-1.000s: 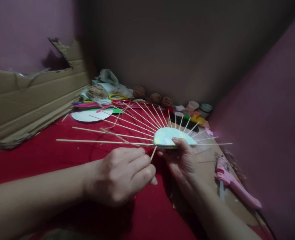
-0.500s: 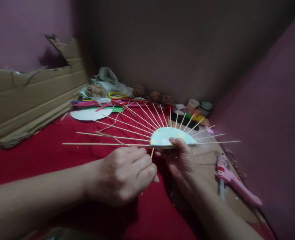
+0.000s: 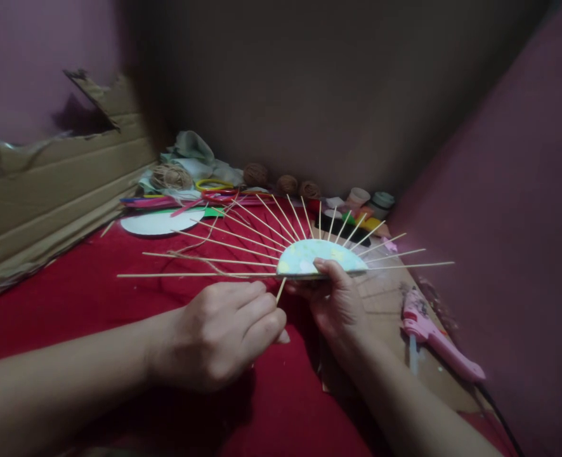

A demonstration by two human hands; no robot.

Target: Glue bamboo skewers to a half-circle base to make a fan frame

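My right hand (image 3: pixel 340 304) grips a half-round, pale blue patterned piece (image 3: pixel 297 259) at its straight lower edge, thumb on top and fingers beneath. Thin wooden sticks (image 3: pixel 205 259) fan out from its curved rim like rays. My left hand (image 3: pixel 228 336) is a closed fist just below the left end of that edge. From it a short wooden stick (image 3: pixel 281 290) slants up to the edge; the rest is hidden by the fingers. Brown twine (image 3: pixel 200 257) trails across the left-hand sticks, its lower end near my left knuckles.
A pink glue gun (image 3: pixel 443 346) lies on cardboard (image 3: pixel 385 324) at the right. Behind are a white half-round piece (image 3: pixel 162 222), scissors (image 3: pixel 221 193), a twine ball (image 3: pixel 171 177) and brown yarn balls (image 3: pixel 287 185). A cardboard wall (image 3: pixel 62 178) stands left on the red cloth (image 3: pixel 71 311).
The whole view has shifted slightly, so most things sit a little further left. Both hands keep their grips, and the short stick still slants up from my left fist.
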